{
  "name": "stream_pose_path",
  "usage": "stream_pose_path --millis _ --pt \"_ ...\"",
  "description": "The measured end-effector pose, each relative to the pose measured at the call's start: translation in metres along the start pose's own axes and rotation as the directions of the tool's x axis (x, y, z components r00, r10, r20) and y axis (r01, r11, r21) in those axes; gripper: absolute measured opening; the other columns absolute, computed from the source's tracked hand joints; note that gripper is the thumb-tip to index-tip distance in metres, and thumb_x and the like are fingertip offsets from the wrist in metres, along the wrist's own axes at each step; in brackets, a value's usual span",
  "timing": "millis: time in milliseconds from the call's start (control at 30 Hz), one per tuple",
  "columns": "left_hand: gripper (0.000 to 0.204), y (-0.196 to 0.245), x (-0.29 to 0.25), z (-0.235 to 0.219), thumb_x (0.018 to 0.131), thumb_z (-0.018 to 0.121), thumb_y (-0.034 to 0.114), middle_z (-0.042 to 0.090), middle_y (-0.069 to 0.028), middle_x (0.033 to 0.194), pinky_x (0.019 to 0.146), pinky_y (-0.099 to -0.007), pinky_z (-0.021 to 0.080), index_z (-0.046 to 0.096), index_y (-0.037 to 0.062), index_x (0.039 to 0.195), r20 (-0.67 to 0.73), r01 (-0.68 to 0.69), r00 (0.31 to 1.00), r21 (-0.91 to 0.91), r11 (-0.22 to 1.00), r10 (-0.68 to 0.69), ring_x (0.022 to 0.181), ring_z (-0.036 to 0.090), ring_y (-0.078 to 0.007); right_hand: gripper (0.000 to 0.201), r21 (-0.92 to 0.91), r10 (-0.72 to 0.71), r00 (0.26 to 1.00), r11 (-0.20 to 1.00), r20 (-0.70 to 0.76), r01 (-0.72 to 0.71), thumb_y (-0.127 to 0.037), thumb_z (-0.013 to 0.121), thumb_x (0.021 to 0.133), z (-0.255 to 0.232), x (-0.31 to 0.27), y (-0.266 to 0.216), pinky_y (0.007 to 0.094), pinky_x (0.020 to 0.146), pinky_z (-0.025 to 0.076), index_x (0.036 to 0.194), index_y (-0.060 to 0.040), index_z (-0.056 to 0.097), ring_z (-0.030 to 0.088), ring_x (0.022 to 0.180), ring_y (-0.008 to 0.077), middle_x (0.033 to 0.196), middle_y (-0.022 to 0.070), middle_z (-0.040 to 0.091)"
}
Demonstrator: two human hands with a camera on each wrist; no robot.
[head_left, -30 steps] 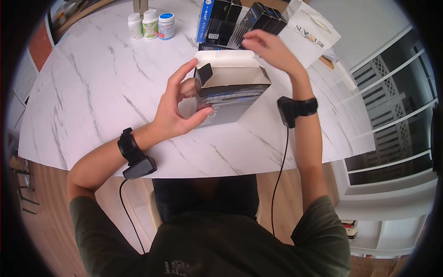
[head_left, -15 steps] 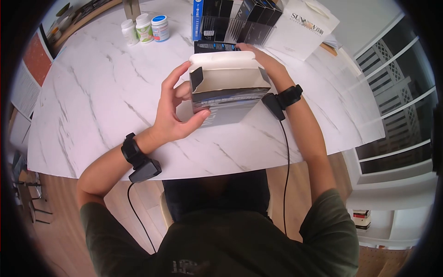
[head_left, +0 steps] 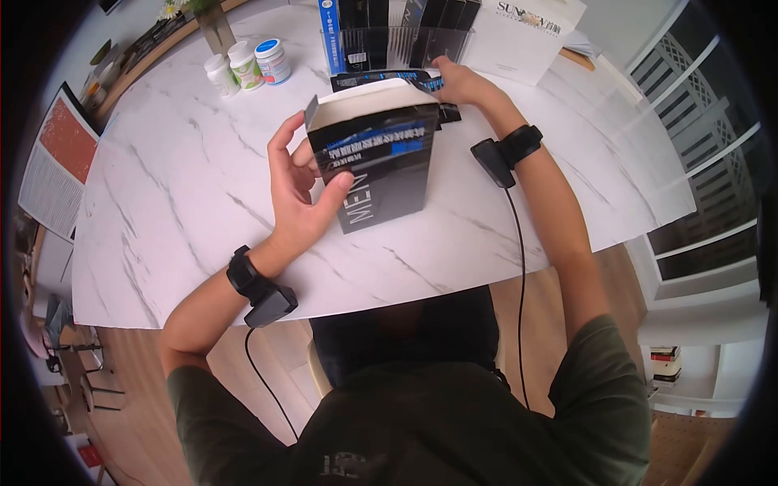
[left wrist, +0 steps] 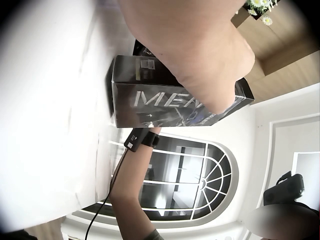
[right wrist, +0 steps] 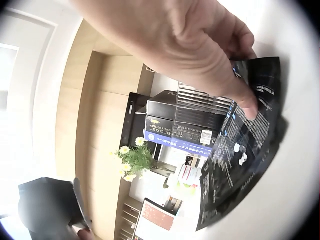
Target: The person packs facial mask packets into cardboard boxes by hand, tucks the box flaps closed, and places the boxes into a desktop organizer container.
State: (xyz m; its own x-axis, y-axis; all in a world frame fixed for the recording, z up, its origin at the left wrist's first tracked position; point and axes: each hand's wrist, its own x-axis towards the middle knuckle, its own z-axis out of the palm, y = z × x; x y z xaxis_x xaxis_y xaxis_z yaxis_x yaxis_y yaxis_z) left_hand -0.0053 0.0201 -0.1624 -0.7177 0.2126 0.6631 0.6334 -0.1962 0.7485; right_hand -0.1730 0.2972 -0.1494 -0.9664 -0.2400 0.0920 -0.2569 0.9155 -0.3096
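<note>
My left hand (head_left: pixel 301 190) grips a black and grey cardboard box (head_left: pixel 385 174) marked "MEN" by its left side, thumb on the front. The box stands on the marble-patterned table with its top flap raised. Behind it, my right hand (head_left: pixel 468 86) pinches a flat black foil packet (right wrist: pixel 240 150) with small white and blue print. In the right wrist view the thumb presses on the packet's printed face and the other fingers are partly hidden. The box in front hides part of the black packaging in the head view.
A clear plastic holder (head_left: pixel 361 61) with several upright boxes stands behind the packet. To its right is a white paper bag (head_left: pixel 519 40). Three small bottles (head_left: pixel 245 66) stand at the far left, near a vase (head_left: pixel 215 31) of flowers.
My right hand has come down from beside the clear holder to the black packet behind the box and taken hold of it. The box has tipped more upright, showing its front, in my left hand.
</note>
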Motion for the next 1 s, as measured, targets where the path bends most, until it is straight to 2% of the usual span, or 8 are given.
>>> stream_pose_path --millis 100,233,467,667,767,867,933,1000 --pt "0.067 0.003 0.004 0.004 0.084 0.060 0.003 0.052 -0.0154 0.119 0.089 -0.0285 0.043 0.016 0.0003 0.135 -0.122 0.063 0.989 -0.149 0.987 -0.081 0.106 0.052 -0.0161 0.083 0.002 0.057 0.997 0.998 0.059 -0.057 -0.036 0.077 0.067 -0.009 -0.006 -0.006 0.0349 0.076 0.051 0.128 0.0041 0.037 0.061 0.094 0.0309 0.107 0.0247 0.058" --pt "0.061 -0.004 0.009 -0.003 0.087 0.057 0.003 0.052 -0.0140 0.119 0.091 -0.0265 0.041 0.018 -0.0006 0.134 -0.230 0.164 0.954 -0.143 0.976 -0.193 0.107 0.050 -0.0153 0.089 0.122 0.234 0.966 0.962 0.109 -0.246 -0.044 0.079 0.063 -0.014 -0.007 -0.017 0.0306 0.057 0.053 0.127 0.0042 0.040 0.063 0.077 0.0239 0.098 0.0211 0.060" --pt "0.061 -0.006 0.010 -0.002 0.087 0.057 0.005 0.052 -0.0141 0.120 0.092 -0.0270 0.040 0.018 -0.0006 0.134 -0.245 0.208 0.938 -0.166 0.964 -0.245 0.109 0.050 -0.0156 0.083 0.090 0.144 0.985 0.984 0.098 -0.153 -0.040 0.079 0.065 -0.002 0.002 0.001 0.0308 0.057 0.052 0.125 0.0043 0.042 0.063 0.077 0.0244 0.099 0.0203 0.060" --pt "0.066 -0.005 0.005 -0.002 0.086 0.059 0.007 0.052 -0.0142 0.122 0.092 -0.0284 0.040 0.016 0.0004 0.135 -0.187 0.158 0.967 -0.109 0.981 -0.176 0.110 0.049 -0.0164 0.070 0.068 0.055 0.998 0.996 -0.005 -0.054 -0.034 0.080 0.065 -0.005 0.005 0.005 0.0310 0.059 0.053 0.116 0.0046 0.050 0.064 0.080 0.0248 0.100 0.0193 0.061" --pt "0.068 -0.005 0.004 -0.002 0.086 0.060 0.008 0.051 -0.0142 0.122 0.091 -0.0276 0.039 0.015 0.0008 0.136 -0.174 0.163 0.968 -0.102 0.981 -0.179 0.111 0.048 -0.0162 0.060 0.160 0.159 0.972 0.969 0.174 -0.188 -0.034 0.080 0.065 -0.009 0.005 -0.001 0.0333 0.069 0.052 0.105 0.0045 0.057 0.063 0.088 0.0269 0.099 0.0194 0.061" --pt "0.068 -0.005 0.005 0.000 0.085 0.060 0.008 0.051 -0.0146 0.123 0.091 -0.0278 0.039 0.015 0.0014 0.136 -0.179 0.158 0.968 -0.111 0.981 -0.176 0.111 0.048 -0.0167 0.065 0.190 0.130 0.984 0.970 0.124 -0.152 -0.047 0.077 0.065 -0.001 0.004 -0.002 0.0353 0.071 0.051 0.095 0.0076 0.058 0.062 0.085 0.0303 0.097 0.0229 0.060" --pt "0.069 -0.006 0.004 0.000 0.085 0.060 0.008 0.050 -0.0150 0.124 0.091 -0.0281 0.039 0.014 0.0019 0.137 -0.183 0.148 0.969 -0.105 0.983 -0.165 0.112 0.048 -0.0172 0.067 -0.050 -0.040 0.993 0.998 -0.113 0.035 -0.050 0.074 0.066 0.012 0.008 -0.001 0.0381 0.081 0.047 0.097 0.0068 0.058 0.058 0.097 0.0340 0.100 0.0252 0.059" --pt "0.069 -0.006 0.004 -0.001 0.085 0.060 0.008 0.049 -0.0152 0.124 0.091 -0.0284 0.039 0.014 0.0019 0.137 -0.174 0.159 0.969 -0.108 0.981 -0.176 0.112 0.047 -0.0174 0.067 -0.041 -0.034 0.994 0.999 -0.100 0.030 -0.050 0.074 0.066 0.014 0.009 -0.006 0.0391 0.084 0.046 0.098 0.0066 0.057 0.055 0.102 0.0351 0.101 0.0256 0.058"
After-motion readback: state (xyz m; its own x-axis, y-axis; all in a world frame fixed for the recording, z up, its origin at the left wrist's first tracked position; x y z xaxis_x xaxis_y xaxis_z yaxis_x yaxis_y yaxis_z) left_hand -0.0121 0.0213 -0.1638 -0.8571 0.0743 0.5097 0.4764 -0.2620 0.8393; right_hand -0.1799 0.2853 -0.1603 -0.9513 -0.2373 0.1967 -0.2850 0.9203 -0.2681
